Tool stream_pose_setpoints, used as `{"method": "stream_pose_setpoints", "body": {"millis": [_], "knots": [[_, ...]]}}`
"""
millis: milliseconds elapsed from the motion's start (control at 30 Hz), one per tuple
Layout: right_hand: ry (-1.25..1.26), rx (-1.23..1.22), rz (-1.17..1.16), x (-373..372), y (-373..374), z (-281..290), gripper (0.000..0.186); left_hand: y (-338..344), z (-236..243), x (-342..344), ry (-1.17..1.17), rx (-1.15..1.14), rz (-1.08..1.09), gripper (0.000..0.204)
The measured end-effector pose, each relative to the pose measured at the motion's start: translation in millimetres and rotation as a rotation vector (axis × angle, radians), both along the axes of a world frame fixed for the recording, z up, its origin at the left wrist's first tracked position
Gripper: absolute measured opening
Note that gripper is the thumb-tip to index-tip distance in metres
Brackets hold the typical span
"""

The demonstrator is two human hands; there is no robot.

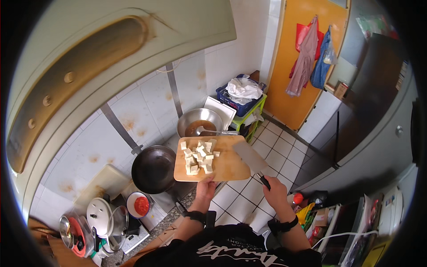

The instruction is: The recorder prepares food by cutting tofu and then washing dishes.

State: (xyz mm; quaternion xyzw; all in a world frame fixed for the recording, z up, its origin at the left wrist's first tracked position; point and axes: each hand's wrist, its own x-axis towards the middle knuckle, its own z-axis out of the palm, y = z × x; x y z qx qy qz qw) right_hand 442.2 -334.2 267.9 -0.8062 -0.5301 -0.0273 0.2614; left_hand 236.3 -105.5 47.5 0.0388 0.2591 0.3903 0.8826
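Observation:
My left hand (205,189) grips the near edge of a wooden cutting board (231,164), its fingers partly hidden under the wood. White tofu cubes (199,156) lie heaped on the board's left half. In my right hand (275,194) is the black handle of a cleaver (250,156), whose broad blade reaches over the board's right edge. Left of the board sits a dark wok (154,169) with nothing visible inside. Beyond the board, a steel wok (200,119) holds brownish liquid and a metal spatula (209,131).
A bowl of red food (141,205) stands by a white pressure cooker (100,216) at the lower left. The range hood (187,26) overhangs the stove. A blue basket (240,104) of white cloth is at the back. Crowded shelves (327,222) stand to my right.

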Motion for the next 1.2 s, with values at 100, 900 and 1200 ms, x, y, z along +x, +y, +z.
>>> {"method": "stream_pose_setpoints", "body": {"millis": [100,900,1200], "knots": [[0.016,-0.037,0.100,48,28,-9,0.038,16,-24,23,0.054,-0.005,0.063,0.056],[0.085,-0.169,0.896,296,307,-26,0.033,103,-48,205,0.126,-0.065,0.614,0.047],[0.156,-0.304,1.120,322,412,-64,0.029,101,-41,262,0.195,-0.103,0.803,0.044]]}}
